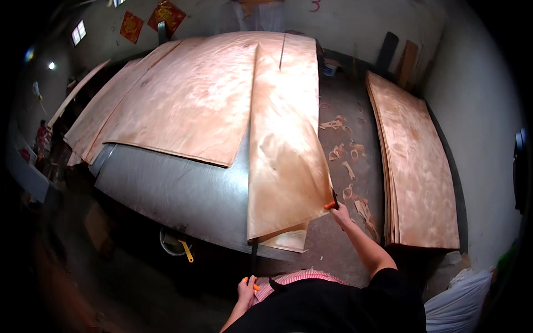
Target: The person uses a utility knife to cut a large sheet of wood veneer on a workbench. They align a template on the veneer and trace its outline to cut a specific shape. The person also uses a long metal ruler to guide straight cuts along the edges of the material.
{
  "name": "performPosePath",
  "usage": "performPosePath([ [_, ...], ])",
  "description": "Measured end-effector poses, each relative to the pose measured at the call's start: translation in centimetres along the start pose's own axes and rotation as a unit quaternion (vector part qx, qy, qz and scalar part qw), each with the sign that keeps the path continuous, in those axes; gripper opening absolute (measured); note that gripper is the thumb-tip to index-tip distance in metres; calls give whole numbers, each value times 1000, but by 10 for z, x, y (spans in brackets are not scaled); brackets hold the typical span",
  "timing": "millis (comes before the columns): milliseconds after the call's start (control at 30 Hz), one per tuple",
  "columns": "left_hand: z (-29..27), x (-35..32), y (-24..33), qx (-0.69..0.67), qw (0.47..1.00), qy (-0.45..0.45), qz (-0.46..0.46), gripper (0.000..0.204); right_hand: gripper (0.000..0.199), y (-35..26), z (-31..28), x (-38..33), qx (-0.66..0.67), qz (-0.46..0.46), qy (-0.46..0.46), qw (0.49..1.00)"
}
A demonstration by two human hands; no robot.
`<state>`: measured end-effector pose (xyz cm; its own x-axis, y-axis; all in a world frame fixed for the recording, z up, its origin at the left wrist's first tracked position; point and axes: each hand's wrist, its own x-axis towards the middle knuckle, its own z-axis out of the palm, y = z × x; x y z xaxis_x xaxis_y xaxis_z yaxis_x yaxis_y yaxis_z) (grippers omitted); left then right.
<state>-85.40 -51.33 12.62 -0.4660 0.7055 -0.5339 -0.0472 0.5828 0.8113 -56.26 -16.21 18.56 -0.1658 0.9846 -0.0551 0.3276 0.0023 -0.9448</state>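
Observation:
A long sheet of pale wood veneer [286, 150] lies along the right side of a grey metal-topped table [177, 180], its near end hanging over the edge. At its near right corner my right hand [341, 215] is closed on an orange-and-black tool [332, 205], which touches the sheet's edge; the tool's exact kind is unclear. Low in front of me, my left hand [245, 291] grips the orange handle [251, 284] of a long dark tool [254, 258]. This tool rises to the table edge, and its upper part is hidden by the sheet.
Wide veneer sheets [189, 100] cover the table's far part. To the right, a veneer stack [419, 166] stands near the wall. Veneer scraps [355, 150] litter the floor between. Below the table's front edge is a bucket [172, 242] with a yellow-handled tool [187, 252].

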Motion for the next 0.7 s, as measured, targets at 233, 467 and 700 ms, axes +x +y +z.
performPosePath([
  [233, 16, 12, 44, 143, 978, 116, 97, 35, 20, 21, -21, -98, 8, 125, 12, 992],
  [467, -13, 50, 78, -36, 999, -28, 3, 37, 26, -11, 28, -129, 30, 172, -114, 978],
  [700, -10, 28, 118, -82, 938, -335, 35, 40, 46, -85, 148, -140, -131, 27, -116, 984],
])
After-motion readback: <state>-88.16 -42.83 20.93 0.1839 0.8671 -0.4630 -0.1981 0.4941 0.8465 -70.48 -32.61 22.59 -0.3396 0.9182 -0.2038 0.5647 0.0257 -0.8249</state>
